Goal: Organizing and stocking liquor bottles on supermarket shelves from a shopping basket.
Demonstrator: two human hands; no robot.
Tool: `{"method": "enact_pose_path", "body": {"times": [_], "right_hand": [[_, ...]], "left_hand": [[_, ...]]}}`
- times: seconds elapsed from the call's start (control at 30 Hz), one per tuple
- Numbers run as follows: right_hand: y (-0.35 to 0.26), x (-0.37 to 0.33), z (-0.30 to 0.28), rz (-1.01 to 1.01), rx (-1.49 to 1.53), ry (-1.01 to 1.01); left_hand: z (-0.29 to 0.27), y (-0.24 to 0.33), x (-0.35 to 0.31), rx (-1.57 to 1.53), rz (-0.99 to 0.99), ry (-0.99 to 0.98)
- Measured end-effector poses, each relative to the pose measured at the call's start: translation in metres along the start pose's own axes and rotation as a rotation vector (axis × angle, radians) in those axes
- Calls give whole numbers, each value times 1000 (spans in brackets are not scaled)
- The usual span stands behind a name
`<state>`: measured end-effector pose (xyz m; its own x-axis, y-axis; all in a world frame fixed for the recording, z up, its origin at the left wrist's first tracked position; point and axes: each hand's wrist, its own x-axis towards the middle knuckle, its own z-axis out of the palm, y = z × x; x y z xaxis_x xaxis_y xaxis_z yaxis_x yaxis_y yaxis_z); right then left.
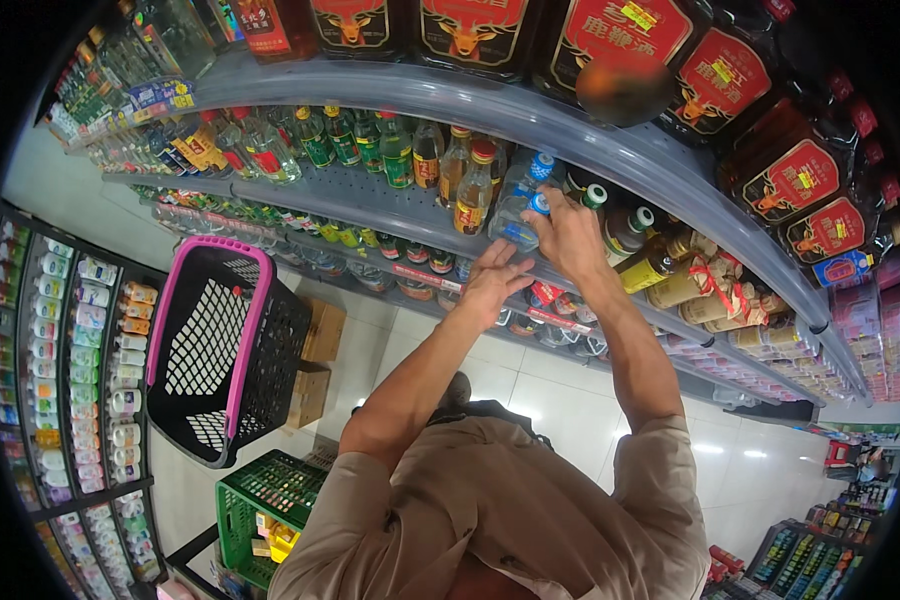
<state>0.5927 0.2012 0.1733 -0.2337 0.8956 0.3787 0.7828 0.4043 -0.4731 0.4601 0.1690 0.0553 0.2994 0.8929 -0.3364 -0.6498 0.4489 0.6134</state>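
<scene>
My right hand [572, 238] reaches onto the middle shelf, its fingers closed around the top of a clear bottle [513, 226] with a blue cap. Just behind that one stands a second blue-capped clear bottle [538, 168]. Fingers apart, my left hand [492, 288] is at the shelf's front edge, close to the bottle's lower part. To the left is an amber bottle [473, 190] with a red cap. On the right, dark bottles [625, 230] with white caps lean in the picture beside my right hand.
Large dark bottles with red labels [470, 30] fill the shelf above. A black shopping basket with a pink rim [255, 330] is at left, near cardboard boxes [322, 330]. A green crate [260, 500] holds yellow packages. Tiled floor [490, 365] lies below; more stocked shelves [75, 370] stand far left.
</scene>
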Motion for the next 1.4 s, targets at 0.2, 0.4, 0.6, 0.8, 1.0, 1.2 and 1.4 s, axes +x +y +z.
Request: {"method": "enact_pose_path", "body": {"times": [0.2, 0.4, 0.6, 0.8, 1.0, 1.2, 1.4], "right_hand": [[1, 4, 1, 27, -24, -30], [2, 14, 2, 24, -73, -77], [-1, 22, 4, 19, -99, -102], [-6, 25, 3, 64, -141, -127], [-7, 27, 5, 110, -122, -123], [-2, 29, 9, 144, -154, -143], [-1, 29, 11, 113, -203, -118]], "left_hand": [[-6, -1, 1, 24, 2, -60], [0, 3, -4, 43, 21, -33], [0, 7, -9, 22, 42, -12], [-9, 2, -14, 14, 91, -11], [-4, 5, -13, 50, 112, -44], [-3, 7, -21, 95, 55, -42], [-20, -5, -19, 57, 22, -8]]}}
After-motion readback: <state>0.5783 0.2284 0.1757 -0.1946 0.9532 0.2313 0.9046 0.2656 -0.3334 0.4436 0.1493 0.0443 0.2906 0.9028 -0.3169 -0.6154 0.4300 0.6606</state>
